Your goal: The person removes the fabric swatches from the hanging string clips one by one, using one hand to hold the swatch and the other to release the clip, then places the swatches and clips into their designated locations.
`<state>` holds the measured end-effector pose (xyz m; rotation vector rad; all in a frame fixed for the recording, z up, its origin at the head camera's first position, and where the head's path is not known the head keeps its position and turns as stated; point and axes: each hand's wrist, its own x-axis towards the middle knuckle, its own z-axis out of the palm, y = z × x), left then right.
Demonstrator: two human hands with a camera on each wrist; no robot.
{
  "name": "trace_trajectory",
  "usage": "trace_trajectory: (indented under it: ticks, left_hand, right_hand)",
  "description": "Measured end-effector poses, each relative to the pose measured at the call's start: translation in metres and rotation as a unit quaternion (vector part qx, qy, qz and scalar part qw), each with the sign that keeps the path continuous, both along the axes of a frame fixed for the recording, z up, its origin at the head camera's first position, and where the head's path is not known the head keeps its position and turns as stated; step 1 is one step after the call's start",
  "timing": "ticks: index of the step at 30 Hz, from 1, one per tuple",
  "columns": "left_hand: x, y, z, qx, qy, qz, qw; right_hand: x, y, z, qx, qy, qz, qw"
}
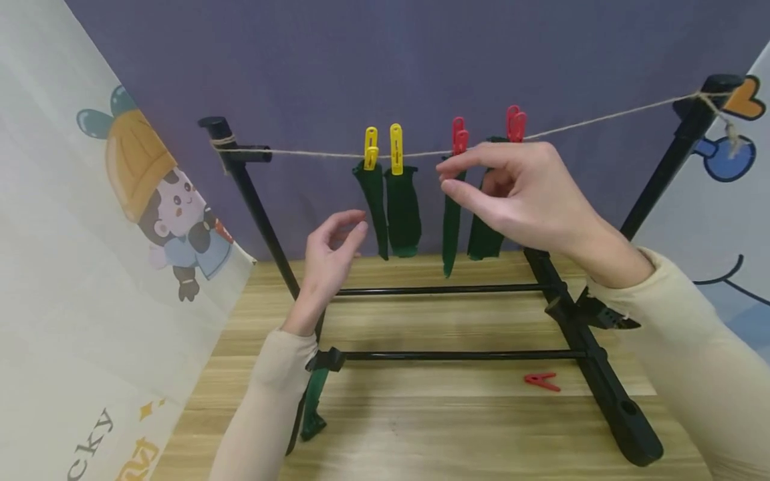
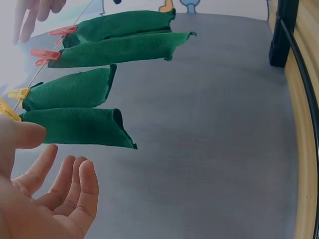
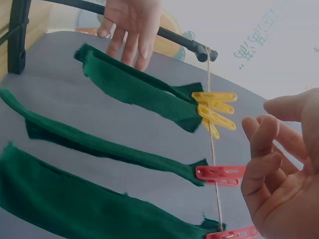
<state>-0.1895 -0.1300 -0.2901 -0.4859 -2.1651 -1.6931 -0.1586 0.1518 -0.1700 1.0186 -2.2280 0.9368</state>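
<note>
Four-odd is avoided here: several green cloth strips hang from a string. Two yellow clothespins clip the left pair, and two red clothespins clip the right pair. My right hand is beside the red clothespins, thumb and index fingertip close together with nothing between them. In the right wrist view its bent fingers stand apart from the pins. Lower and to the left, my left hand is loosely bent and empty, near the leftmost green strip.
Black posts carry the string at both sides, joined by thin crossbars. A loose red clothespin lies on the wooden tabletop at the right. Another green piece is by the left post's foot.
</note>
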Motion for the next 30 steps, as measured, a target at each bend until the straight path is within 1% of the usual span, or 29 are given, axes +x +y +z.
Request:
trace_trajectory:
  ticks: [4, 6, 9, 13, 20, 26, 30]
  left_hand:
    - [-0.004, 0.007, 0.002, 0.027, -0.004, -0.002, 0.9996]
    - [-0.006, 0.01, 0.002, 0.038, -0.008, -0.006, 0.9992]
    - [-0.007, 0.014, 0.003, 0.047, -0.016, -0.004, 0.9987]
    - [-0.007, 0.017, 0.007, 0.046, -0.027, 0.002, 0.9986]
    - [-0.008, 0.021, 0.01, 0.043, -0.047, -0.005, 0.998]
    - [-0.01, 0.024, 0.015, 0.041, -0.055, -0.008, 0.9977]
    - [-0.012, 0.024, 0.019, 0.041, -0.05, 0.001, 0.9979]
  right_hand:
    - [-0.002, 0.003, 0.006, -0.001, -0.008, -0.017, 1.0]
    - [-0.004, 0.002, 0.007, -0.002, -0.012, -0.018, 1.0]
    - [-0.006, -0.001, 0.008, 0.002, -0.015, -0.018, 1.0]
    - [-0.009, -0.008, 0.012, 0.005, -0.012, -0.016, 1.0]
    - [-0.015, -0.019, 0.019, 0.0, -0.013, -0.005, 1.0]
    - [-0.021, -0.027, 0.024, 0.019, -0.013, -0.027, 0.999]
    - [-0.025, -0.034, 0.027, 0.026, 0.005, -0.035, 0.999]
